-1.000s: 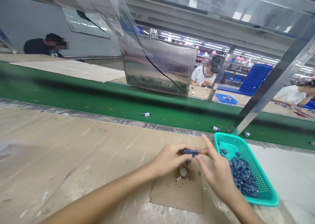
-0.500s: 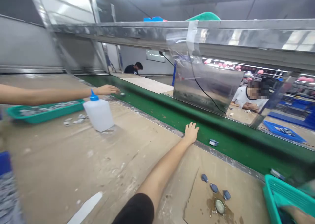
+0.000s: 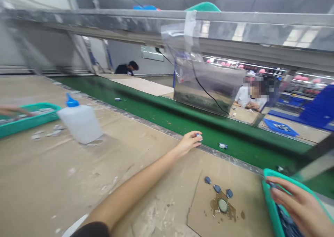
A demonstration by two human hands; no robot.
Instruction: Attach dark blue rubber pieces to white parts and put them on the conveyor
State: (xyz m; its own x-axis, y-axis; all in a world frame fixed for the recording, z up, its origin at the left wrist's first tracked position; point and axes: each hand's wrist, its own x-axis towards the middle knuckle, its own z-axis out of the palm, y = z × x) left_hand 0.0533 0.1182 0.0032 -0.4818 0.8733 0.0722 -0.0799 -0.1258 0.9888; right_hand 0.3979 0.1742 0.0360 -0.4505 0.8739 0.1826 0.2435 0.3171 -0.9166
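Blue piece (image 3: pixel 272 185) is pinched in the right hand (image 3: pixel 294 205) above a teal basket (image 3: pixel 269 198). A small part (image 3: pixel 199 136) is held by the left hand (image 3: pixel 188 142).

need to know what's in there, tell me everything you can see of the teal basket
The teal plastic basket sits at the lower right, partly cut off by the frame, on the bench beside a cardboard sheet. It has a solid rim, and small dark blue parts lie heaped inside. The right hand is over it, fingers across the rim, hiding much of it.
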